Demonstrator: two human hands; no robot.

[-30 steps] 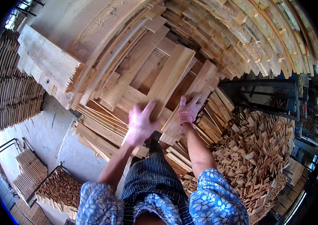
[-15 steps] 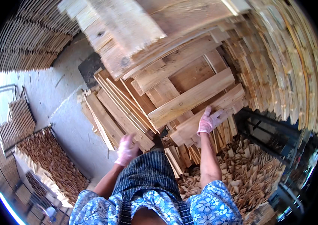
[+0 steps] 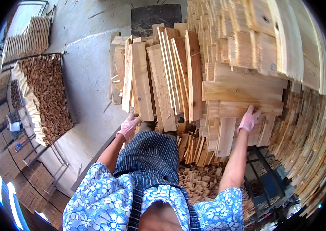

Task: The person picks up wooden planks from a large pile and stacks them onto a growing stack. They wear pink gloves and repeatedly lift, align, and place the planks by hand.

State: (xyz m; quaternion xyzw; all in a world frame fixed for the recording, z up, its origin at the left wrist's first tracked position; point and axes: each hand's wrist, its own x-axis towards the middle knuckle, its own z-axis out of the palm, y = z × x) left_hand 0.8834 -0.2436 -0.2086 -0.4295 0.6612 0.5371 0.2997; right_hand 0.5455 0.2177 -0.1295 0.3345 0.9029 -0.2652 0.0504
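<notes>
My left hand (image 3: pixel 129 125), in a pale pink glove, is at the near end of a rough plank (image 3: pixel 142 82) in a loose pile in front of me. Its fingers are slightly bent and apart; whether they touch the wood I cannot tell. My right hand (image 3: pixel 250 118), gloved alike, lies with fingers spread over the near edge of a flat board (image 3: pixel 228 109) on the stack to the right. A wider board (image 3: pixel 243 91) lies just beyond it, crosswise to me. Shorter boards (image 3: pixel 226 133) stick out underneath toward me.
Tall board stacks (image 3: pixel 305 127) rise at right, beside a dark metal frame (image 3: pixel 261 169). Wood offcuts (image 3: pixel 201 177) heap below. On the concrete floor (image 3: pixel 90 73) at left stands a large stack of wood pieces (image 3: pixel 47 92). A black mat (image 3: pixel 155 17) lies beyond the planks.
The view has turned to the right, so the stack now sits squarely at my right. The gap between the two crosswise boards has closed. My left hand has come to the plank ends.
</notes>
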